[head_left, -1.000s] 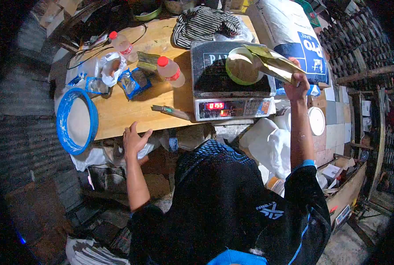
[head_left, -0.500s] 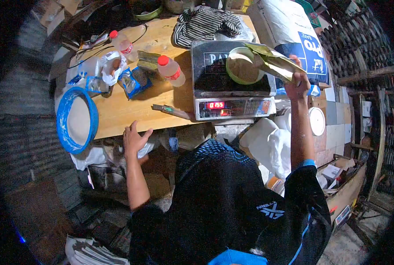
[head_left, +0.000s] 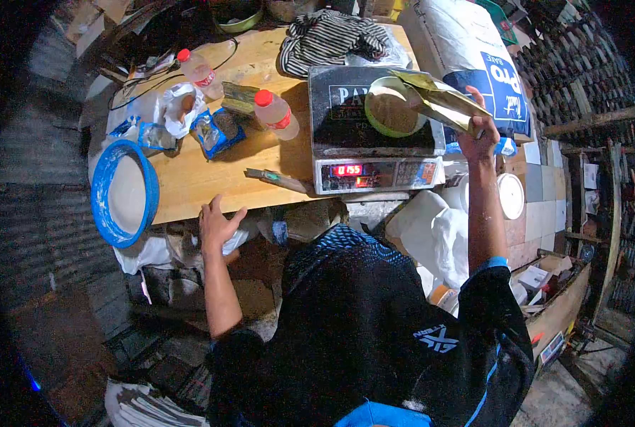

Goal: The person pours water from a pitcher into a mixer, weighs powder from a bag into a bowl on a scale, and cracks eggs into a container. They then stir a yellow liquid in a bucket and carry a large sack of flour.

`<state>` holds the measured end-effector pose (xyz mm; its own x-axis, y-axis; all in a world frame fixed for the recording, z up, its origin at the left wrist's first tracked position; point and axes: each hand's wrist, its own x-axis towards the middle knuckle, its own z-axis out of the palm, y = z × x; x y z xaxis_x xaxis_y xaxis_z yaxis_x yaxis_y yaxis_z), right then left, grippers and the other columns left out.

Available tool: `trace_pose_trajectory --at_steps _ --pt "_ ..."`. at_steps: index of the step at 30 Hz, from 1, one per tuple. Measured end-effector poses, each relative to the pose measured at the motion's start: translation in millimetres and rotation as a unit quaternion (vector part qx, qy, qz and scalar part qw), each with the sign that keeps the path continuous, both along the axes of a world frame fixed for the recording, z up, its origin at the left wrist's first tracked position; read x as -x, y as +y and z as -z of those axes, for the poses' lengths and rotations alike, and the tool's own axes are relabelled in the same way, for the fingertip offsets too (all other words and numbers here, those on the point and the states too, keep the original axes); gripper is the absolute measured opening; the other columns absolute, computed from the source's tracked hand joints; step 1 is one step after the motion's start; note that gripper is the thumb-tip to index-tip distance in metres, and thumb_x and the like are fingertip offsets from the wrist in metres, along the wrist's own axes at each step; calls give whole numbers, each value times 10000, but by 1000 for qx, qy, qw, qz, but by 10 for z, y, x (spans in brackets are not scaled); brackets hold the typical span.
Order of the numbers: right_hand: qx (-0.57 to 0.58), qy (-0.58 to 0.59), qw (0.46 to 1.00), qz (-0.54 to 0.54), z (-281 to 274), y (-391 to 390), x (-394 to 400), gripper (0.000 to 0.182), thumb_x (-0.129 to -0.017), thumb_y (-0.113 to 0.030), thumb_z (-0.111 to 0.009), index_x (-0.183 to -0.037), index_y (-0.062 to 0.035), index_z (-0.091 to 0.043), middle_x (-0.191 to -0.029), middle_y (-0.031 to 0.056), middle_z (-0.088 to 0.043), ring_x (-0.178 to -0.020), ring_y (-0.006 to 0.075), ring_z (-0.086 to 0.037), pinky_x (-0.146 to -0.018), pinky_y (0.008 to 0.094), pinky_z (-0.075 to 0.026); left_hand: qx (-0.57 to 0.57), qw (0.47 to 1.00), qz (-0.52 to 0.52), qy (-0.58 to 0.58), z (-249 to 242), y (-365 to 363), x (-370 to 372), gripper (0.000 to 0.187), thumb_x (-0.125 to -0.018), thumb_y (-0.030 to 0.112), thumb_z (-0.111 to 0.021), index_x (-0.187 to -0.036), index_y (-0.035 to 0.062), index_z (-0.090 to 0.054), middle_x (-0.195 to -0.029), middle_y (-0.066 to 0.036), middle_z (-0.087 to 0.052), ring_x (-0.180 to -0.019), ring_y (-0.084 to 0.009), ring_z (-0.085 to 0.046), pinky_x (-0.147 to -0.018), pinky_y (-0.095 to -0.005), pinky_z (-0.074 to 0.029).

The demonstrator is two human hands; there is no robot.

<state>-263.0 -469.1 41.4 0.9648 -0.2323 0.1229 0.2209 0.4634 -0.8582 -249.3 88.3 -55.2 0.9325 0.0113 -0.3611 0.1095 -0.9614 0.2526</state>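
My right hand [head_left: 478, 136] grips a gold foil pouch [head_left: 442, 102], tilted with its mouth over a green-rimmed bowl [head_left: 391, 107] of brownish powder. The bowl sits on a digital scale [head_left: 369, 135] whose red display [head_left: 347, 170] is lit. My left hand [head_left: 216, 225] rests with fingers spread at the near edge of the wooden table [head_left: 203, 178], holding nothing. A knife-like tool [head_left: 275, 181] lies on the table between my left hand and the scale.
A blue-rimmed round sieve [head_left: 124, 193] overhangs the table's left end. Two red-capped bottles [head_left: 275, 114], small blue packets [head_left: 214, 132] and a striped cloth [head_left: 328, 39] lie on the table. A large white sack [head_left: 467, 50] stands behind the scale. A white bucket lid [head_left: 510, 194] sits at right.
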Motion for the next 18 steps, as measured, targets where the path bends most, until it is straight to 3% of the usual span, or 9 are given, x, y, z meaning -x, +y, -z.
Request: trace_pose_trajectory --at_steps 8,13,18 --pt "-5 9 999 39 20 -26 2 762 -617 -217 -572 -1302 1 -318 -1165 232 -511 -1015 335 -551 -890 387 -457 4 1000 2 17 -54 -14 -15 853 -671 579 -653 -1327 113 -367 -1291 -318 -354 -1206 -444 -355 -1014 -467 -298" --pt "3 22 999 36 -126 109 17 624 -600 -265 -573 -1156 -4 -460 -1053 159 -553 -966 283 -544 -865 330 -438 -3 1000 -8 4 -49 -23 -2 856 -665 584 -655 -1319 106 -378 -1296 -322 -354 -1216 -437 -350 -1024 -462 -285" --pt "-12 8 1000 13 92 -122 -13 644 -614 -256 -569 -1192 -10 -430 -1063 180 -552 -968 293 -549 -865 338 -443 -4 1000 -7 12 -5 3 -13 860 -663 581 -660 -1326 118 -366 -1317 -319 -336 -1227 -442 -336 -1032 -461 -277"
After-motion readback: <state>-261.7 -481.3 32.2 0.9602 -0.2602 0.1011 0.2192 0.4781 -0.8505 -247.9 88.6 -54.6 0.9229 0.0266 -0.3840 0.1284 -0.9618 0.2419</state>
